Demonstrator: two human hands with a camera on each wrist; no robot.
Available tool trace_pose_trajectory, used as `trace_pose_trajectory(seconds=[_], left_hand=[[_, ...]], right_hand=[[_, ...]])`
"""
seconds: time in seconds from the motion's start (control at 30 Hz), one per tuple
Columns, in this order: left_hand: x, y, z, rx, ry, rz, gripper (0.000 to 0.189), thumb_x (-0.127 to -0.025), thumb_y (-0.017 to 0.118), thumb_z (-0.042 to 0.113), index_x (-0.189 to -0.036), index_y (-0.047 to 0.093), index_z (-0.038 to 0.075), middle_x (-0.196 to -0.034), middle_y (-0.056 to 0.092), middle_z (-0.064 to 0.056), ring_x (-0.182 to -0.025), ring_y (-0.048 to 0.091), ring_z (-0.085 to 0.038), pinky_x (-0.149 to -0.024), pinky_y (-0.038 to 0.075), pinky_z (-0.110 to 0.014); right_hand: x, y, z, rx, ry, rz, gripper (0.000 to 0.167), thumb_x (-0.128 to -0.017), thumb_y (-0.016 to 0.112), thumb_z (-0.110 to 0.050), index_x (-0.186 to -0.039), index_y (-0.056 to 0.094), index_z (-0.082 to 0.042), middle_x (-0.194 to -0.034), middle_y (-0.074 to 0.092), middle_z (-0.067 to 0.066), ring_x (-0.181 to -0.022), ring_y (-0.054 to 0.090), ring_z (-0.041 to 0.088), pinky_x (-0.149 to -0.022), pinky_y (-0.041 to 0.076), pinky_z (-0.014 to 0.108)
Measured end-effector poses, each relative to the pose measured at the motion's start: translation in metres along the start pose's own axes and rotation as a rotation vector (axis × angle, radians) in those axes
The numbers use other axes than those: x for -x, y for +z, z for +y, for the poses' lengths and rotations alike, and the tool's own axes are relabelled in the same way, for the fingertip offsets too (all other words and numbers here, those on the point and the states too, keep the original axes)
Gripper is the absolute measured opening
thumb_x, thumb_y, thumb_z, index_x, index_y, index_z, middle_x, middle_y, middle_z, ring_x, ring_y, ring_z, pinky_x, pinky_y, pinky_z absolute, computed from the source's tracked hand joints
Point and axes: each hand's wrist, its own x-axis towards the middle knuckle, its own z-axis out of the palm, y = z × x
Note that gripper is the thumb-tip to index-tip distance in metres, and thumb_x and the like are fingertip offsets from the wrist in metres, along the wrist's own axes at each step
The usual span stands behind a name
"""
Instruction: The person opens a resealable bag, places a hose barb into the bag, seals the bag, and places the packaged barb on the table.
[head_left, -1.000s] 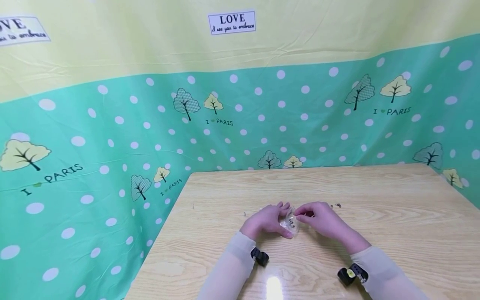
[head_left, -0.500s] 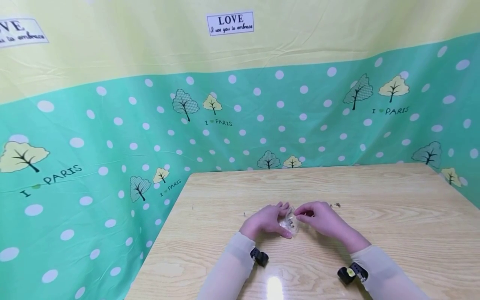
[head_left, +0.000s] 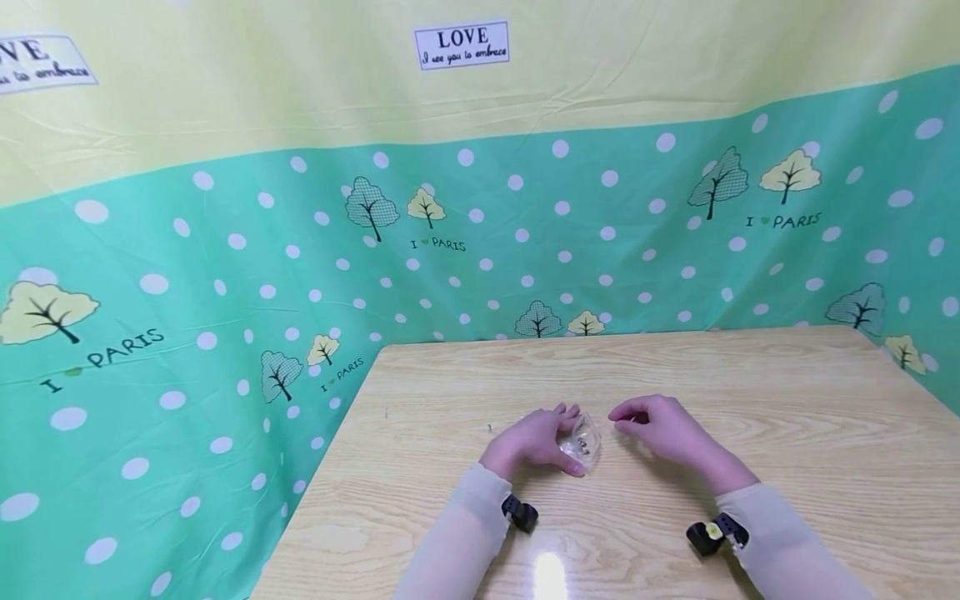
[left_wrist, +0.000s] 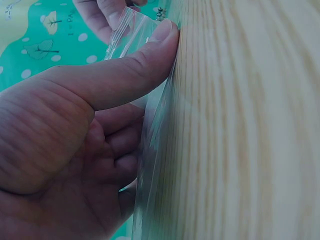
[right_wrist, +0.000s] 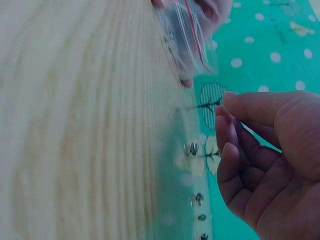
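Note:
A clear zip bag [head_left: 588, 442] with a red seal line [right_wrist: 192, 30] stands at the middle of the table, and small dark metal pieces show through it. My left hand [head_left: 536, 440] grips it from the left, with the thumb [left_wrist: 135, 70] along one side. My right hand [head_left: 663, 427] is just right of the bag, apart from it, over the table. Its fingers [right_wrist: 227, 165] are loosely bent, with thumb and forefinger tips close together; nothing shows between them. Several small metal pieces [right_wrist: 194, 148] lie on the table near it in the right wrist view.
The light wood table [head_left: 450, 383] carries a tiny piece [head_left: 490, 428] left of my left hand. A green and yellow printed cloth [head_left: 480, 250] hangs behind the table and along its left side. Each wrist wears a small black camera [head_left: 521, 512].
My right hand has moved away from the bag, to the right and slightly up in the head view, now covering the loose pieces there. My left hand keeps its grip on the bag.

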Motion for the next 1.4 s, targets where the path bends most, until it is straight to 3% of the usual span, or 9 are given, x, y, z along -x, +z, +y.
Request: trace_pose_trajectory(seconds=[1.0, 1.4], left_hand=[[0.001, 0.002, 0.001, 0.035, 0.011, 0.005, 0.097, -0.079, 0.096, 0.036, -0.161, 0.049, 0.017, -0.172, 0.033, 0.008, -0.162, 0.021, -0.017, -0.131, 0.02, -0.036], [0.002, 0.002, 0.0, 0.027, 0.007, 0.004, 0.097, -0.08, 0.096, 0.037, -0.162, 0.048, 0.018, -0.172, 0.033, 0.007, -0.162, 0.022, -0.018, -0.131, 0.021, -0.037]], right_hand=[[0.014, -0.054, 0.056, 0.045, 0.178, 0.103, 0.029, -0.105, 0.069, -0.02, -0.124, 0.075, 0.001, -0.125, 0.071, 0.026, -0.112, 0.065, 0.041, -0.096, 0.053, 0.06], [0.018, -0.062, 0.072, 0.089, 0.169, 0.121, 0.027, -0.102, 0.071, -0.016, -0.121, 0.076, 0.002, -0.125, 0.069, 0.031, -0.117, 0.062, 0.051, -0.1, 0.049, 0.067]])
